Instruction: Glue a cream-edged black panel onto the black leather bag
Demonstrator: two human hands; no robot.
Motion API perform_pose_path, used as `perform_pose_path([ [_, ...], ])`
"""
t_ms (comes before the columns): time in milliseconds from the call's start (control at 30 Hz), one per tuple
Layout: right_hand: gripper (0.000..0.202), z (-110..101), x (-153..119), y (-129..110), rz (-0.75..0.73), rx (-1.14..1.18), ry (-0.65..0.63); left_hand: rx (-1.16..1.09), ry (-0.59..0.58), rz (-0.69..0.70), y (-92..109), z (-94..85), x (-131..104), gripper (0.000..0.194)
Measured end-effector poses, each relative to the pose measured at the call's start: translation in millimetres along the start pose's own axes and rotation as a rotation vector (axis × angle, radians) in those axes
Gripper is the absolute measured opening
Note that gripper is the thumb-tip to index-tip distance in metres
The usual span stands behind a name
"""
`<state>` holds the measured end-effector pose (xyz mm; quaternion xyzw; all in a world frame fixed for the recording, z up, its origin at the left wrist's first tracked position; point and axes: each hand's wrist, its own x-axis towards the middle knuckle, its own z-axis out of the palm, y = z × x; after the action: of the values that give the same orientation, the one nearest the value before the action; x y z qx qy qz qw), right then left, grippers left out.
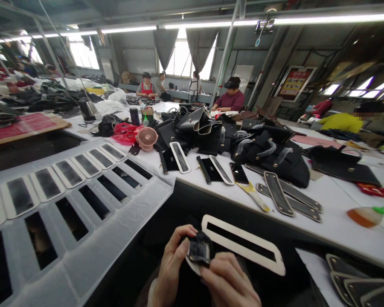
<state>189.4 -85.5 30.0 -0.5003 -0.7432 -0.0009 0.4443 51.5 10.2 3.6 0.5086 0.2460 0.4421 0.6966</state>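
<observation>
Left of hands: pale sheet (121, 221) with a row of rectangular slots; white-rimmed black panels (69, 172) lined up along its far side. Further up that way, kettle (87, 108), then red plastic bag (123, 134) right next to pink fan (147, 138), both on the white desk (211, 189). Person in red apron (147, 88) far beyond.

Left hand (171, 268): thumb and fingers pinch the upper left of a small black piece (198, 250) with a pale underside. Piece is bent, up off the desk, between the two hands. Right hand (230, 281): fingers curled, pinching its lower right edge; exact fingertip contact partly hidden.

Ahead of hands, on desk: two black folded pieces (170, 161), each with a white-rimmed panel beside it, then phone (239, 172), yellow-stained flat tool (254, 196) just below it. Pile of black bags (272, 153) behind, person in maroon top (232, 100) past those. White slotted frame (243, 245) just beyond and right of the hands, tilted down to the right. Studded black strips (278, 192) overlap farther out.

Right of hands: stacked dark pieces (361, 281) with pale edges, low; bottle of amber liquid (365, 216) lying above them. Person in yellow (342, 123) at far right.
</observation>
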Motion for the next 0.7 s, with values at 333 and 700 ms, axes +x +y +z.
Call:
perform_pose_path([
  [333, 0.021, -7, 45, -7, 0.46, 0.081, -0.138, -0.098, -0.093, -0.167, 14, -0.6, 16, 0.01],
  [700, 0.023, 7, 28, -5, 0.147, 0.073, 0.006, -0.164, -0.079, -0.258, 17, -1.0, 19, 0.013],
])
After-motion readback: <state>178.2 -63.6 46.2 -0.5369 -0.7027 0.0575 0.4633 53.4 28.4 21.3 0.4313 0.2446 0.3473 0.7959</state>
